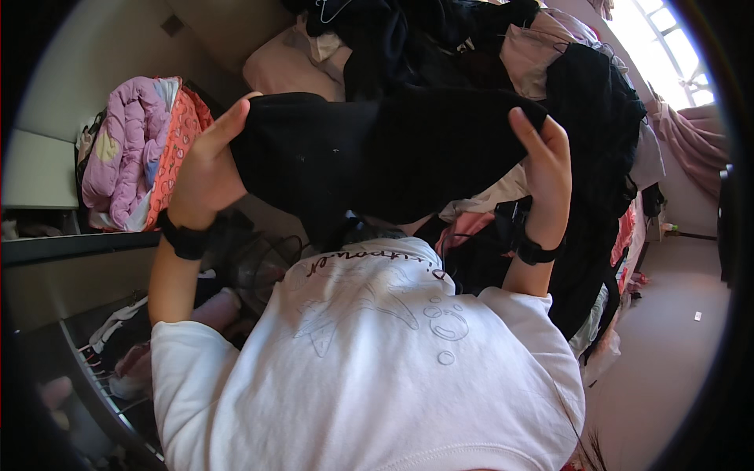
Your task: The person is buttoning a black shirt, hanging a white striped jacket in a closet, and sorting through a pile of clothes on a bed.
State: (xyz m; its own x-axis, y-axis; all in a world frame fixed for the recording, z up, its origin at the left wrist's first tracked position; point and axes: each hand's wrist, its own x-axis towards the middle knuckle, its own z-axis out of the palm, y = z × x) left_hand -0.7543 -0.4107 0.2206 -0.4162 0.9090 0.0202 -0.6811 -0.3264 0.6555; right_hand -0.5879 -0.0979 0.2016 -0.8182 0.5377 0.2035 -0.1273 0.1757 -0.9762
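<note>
A black cloth garment (377, 153) is stretched sideways in front of my chest, its upper edge nearly level and its lower part hanging toward my white T-shirt. At its left end, my left hand (215, 156) grips the fabric with the thumb along the edge. The opposite end is pinched by my right hand (545, 153), thumb on the near side and fingers mostly hidden behind the cloth. Small pale specks show on the garment. What kind of garment it is I cannot tell.
Dark clothes (412, 41) lie heaped beyond the garment, with more black clothing (595, 135) on the right. A lilac quilt (132, 147) sits folded on the left. Below it is a wire rack (100, 377) holding clothes. Pale floor (665, 306) extends at right, near a curtained window (665, 35).
</note>
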